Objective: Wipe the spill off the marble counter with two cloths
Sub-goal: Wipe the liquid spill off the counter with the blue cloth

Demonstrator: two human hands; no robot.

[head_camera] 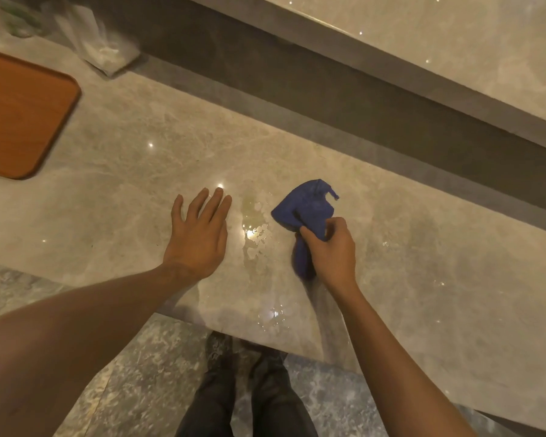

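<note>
A pale wet spill (255, 230) glistens on the beige marble counter (133, 152), between my two hands. More droplets (271, 316) lie near the counter's front edge. My right hand (330, 250) grips a bunched blue cloth (306, 209), whose loose end rests on the marble just right of the spill. My left hand (199, 234) lies flat on the counter left of the spill, fingers spread and holding nothing. Only one cloth is in view.
An orange-brown wooden tray (19, 111) sits at the far left of the counter. A clear plastic bag (98, 45) lies at the back left. A dark recessed strip (328, 99) runs behind the counter, below a raised marble ledge (454, 39). My shoes (246, 357) show on the floor below.
</note>
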